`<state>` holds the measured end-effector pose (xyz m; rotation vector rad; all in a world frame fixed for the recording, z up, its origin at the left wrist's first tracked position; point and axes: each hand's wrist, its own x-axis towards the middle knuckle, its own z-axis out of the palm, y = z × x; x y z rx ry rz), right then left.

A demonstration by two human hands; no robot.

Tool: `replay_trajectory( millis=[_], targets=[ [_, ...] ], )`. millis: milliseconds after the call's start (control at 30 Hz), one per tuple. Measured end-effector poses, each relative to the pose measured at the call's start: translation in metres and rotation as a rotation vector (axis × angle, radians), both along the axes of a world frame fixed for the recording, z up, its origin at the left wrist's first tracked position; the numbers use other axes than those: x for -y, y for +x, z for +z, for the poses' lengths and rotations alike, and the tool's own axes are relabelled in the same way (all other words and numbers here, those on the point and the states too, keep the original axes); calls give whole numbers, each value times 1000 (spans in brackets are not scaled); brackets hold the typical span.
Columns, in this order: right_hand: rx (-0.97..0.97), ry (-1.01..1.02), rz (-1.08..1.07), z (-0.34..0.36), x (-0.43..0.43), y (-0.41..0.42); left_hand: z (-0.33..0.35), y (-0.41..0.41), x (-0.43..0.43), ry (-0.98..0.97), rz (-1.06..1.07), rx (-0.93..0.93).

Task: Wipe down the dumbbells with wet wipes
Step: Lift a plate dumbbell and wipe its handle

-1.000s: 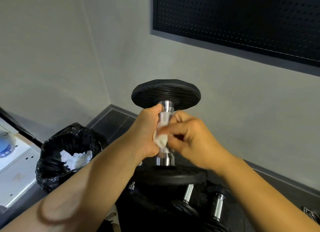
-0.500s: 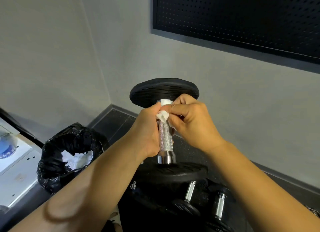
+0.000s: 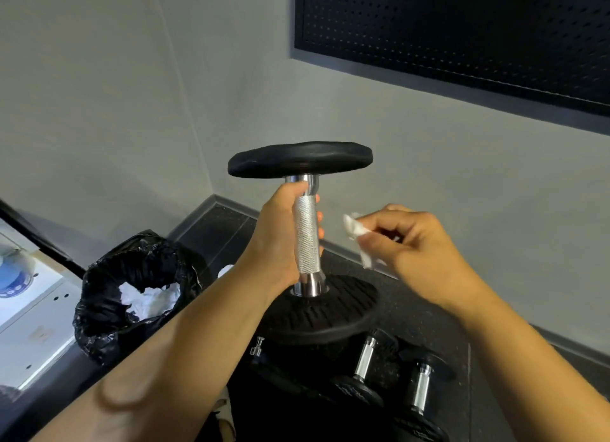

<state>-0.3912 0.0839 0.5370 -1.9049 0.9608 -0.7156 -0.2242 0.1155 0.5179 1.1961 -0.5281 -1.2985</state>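
So the dumbbell (image 3: 307,240) is stood on end right in front of the person, with the left hand (image 3: 275,243) wrapped round the metal handle just under the top plate (image 3: 300,159). I can't tell if the bottom plate is sitting on something or just being held up. The right hand (image 3: 419,243) pinches a scrunched white wipe (image 3: 358,232) between thumb and fingers, off to the right of the handle and not touching it. Progress-wise I'd guess mid-job: the handle looks like it's had its going-over, but the black plates may still need theirs. Two smaller dumbbells (image 3: 363,362) lie on the floor below, and there's no way to tell if they're done. The bin bag (image 3: 109,296) on the left already has used wipes (image 3: 145,298) in it, so some of the wiping is clearly done. Versus half a second ago — the wipe was pressed on the top of the handle, right hand tight against the left; now it has come away to the right and the handle is bare.
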Motion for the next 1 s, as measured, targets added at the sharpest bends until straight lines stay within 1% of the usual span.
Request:
replay_trajectory(
  millis=[67,133,200,300,367,467,533,667,767,900,1000],
  targets=[
    [-95,-15,-54,-11,0,-5,-3,-1,-2,-39,47,63],
    [-172,-60,-58,-21,-8,-3,-11,1,-4,-58,129,141],
    [-242,-156,24,-27,-25,6,-16,0,-5,-98,199,240],
    [-458,-313,177,-30,-49,23,-18,-1,-7,-159,255,314],
    [-521,-347,188,-33,-51,31,-18,0,-9,-207,250,347],
    [-547,-332,151,-41,-38,37,-20,4,-13,-240,249,372],
    [-558,-329,135,-48,-27,42,-20,6,-16,-219,230,373],
    [-593,-218,197,-55,-1,56,-18,7,-21,-215,189,345],
    [-601,-184,186,-56,12,65,-17,7,-23,-228,202,348],
    [-592,-160,129,-50,4,64,-14,7,-24,-232,278,375],
    [-619,-193,115,-37,-23,55,-14,5,-24,-230,324,404]
  ],
)
